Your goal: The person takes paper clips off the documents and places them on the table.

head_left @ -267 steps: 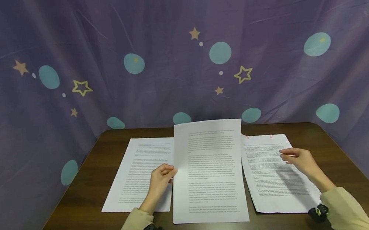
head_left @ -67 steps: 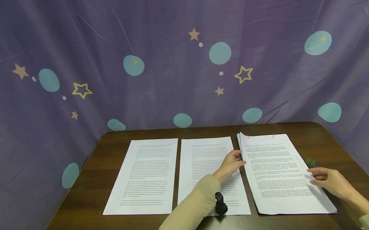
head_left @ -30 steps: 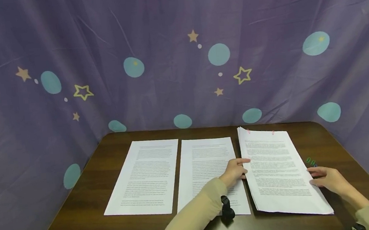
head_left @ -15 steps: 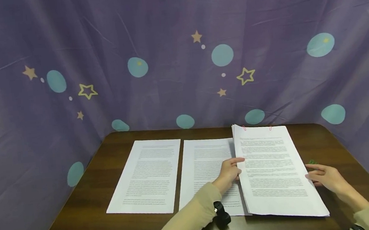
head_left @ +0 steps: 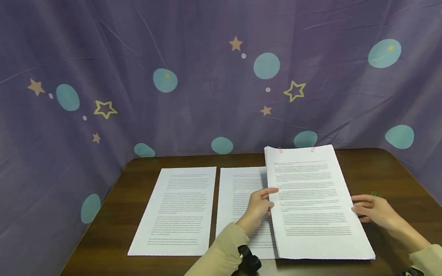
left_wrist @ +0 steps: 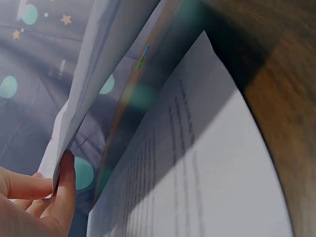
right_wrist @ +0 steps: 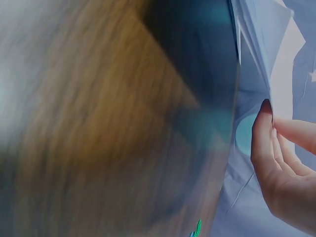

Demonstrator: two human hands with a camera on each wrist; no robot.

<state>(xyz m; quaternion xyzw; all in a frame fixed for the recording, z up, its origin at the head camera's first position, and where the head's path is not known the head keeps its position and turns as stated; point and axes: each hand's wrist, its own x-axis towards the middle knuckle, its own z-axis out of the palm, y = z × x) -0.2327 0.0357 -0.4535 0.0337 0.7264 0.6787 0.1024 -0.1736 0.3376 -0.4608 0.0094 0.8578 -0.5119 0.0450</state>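
Observation:
A stack of printed paper sheets (head_left: 311,200) is held up off the table between both hands. My left hand (head_left: 258,206) pinches its left edge, thumb on the front face and fingers behind, as the left wrist view shows. On the opposite edge my right hand (head_left: 378,214) pinches the sheets in the same way. Two pink paper clips (head_left: 312,149) sit on the top edge of the stack. Beneath its left side lies a printed sheet (head_left: 246,193), partly covered from the head view. Farther left another printed sheet (head_left: 178,211) lies flat.
Green paper clips (head_left: 375,194) lie on the dark wooden table (head_left: 98,274) beyond the right hand; a blue one (left_wrist: 146,49) shows beside green in the left wrist view. A purple curtain (head_left: 202,108) with stars and dots hangs behind.
A sheet earlier held by the left hand now lies in the middle. Since then both hands have gripped the right-hand stack, lifted it and moved it left, partly over the middle sheet.

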